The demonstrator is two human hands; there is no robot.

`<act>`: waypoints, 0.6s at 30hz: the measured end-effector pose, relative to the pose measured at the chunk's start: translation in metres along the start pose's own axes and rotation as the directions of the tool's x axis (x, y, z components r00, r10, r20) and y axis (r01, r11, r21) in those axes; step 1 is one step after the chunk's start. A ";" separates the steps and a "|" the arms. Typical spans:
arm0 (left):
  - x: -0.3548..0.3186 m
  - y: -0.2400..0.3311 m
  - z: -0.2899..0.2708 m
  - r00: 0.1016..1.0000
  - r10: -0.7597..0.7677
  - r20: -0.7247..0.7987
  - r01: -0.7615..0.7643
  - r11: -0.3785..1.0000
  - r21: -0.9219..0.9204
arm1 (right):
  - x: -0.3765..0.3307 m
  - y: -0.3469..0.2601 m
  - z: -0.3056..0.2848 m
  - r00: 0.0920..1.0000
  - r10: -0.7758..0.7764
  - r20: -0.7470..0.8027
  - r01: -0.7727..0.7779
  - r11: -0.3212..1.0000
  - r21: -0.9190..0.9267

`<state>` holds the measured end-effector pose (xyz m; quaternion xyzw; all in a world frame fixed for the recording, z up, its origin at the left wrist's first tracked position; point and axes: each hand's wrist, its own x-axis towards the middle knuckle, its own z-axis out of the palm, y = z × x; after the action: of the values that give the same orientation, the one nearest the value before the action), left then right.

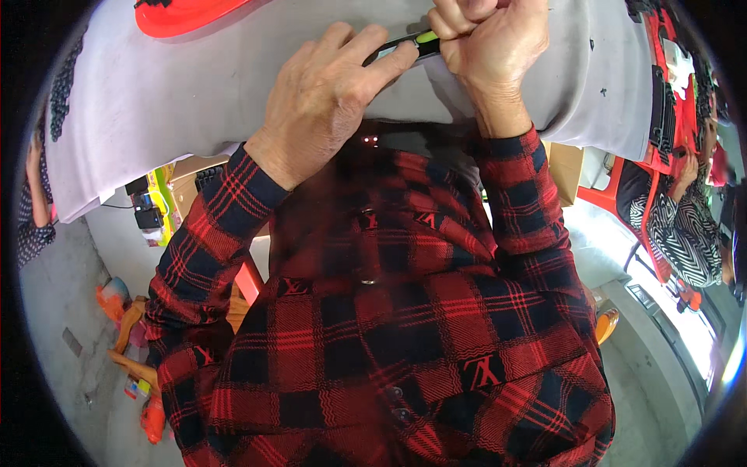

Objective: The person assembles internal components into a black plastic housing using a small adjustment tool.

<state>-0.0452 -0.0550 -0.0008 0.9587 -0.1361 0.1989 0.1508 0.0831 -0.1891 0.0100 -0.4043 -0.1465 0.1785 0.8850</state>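
Over the grey-clothed table (pixel 210 93), both hands come together at a slim black piece (pixel 429 49) with a yellow-green part (pixel 426 36). Its exact kind is not clear, as fingers cover much of it. My left hand (pixel 327 101) lies over its left end, thumb and fingers pressed round it. At the other end, my right hand (pixel 502 50) is closed in a fist against the yellow-green part. What lies inside that fist is hidden, and the upper picture edge cuts off its top.
A red tray (pixel 187 22) with something black in it stands at the table's far left. Cardboard boxes (pixel 566 173) and colourful packages (pixel 161 204) sit below. To the right, a person in patterned clothes (pixel 677 226) sits by red stools; another person's arm (pixel 35 183) shows at left.
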 end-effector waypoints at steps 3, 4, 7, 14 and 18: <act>0.001 -0.001 -0.002 1.000 0.006 0.006 -0.006 1.000 0.006 | 0.000 0.000 -0.001 0.999 0.040 -0.036 -0.038 0.997 0.072; 0.000 -0.001 -0.001 1.000 0.006 0.008 -0.006 1.000 0.005 | 0.000 0.001 -0.002 1.000 0.016 0.006 -0.017 0.999 0.046; 0.002 -0.001 0.000 1.000 -0.004 0.013 0.004 1.000 0.006 | 0.002 0.002 -0.003 0.999 -0.010 0.041 0.009 0.999 0.033; 0.001 -0.002 0.000 1.000 -0.005 0.014 0.005 1.000 0.004 | -0.001 -0.002 0.004 0.999 0.013 0.029 -0.011 0.997 -0.076; 0.002 -0.001 0.000 1.000 0.004 0.012 -0.004 1.000 0.001 | -0.002 0.001 0.007 0.998 -0.016 0.055 0.021 0.995 -0.093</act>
<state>-0.0430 -0.0541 0.0001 0.9597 -0.1390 0.1935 0.1489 0.0787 -0.1845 0.0133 -0.4388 -0.1823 0.1741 0.8625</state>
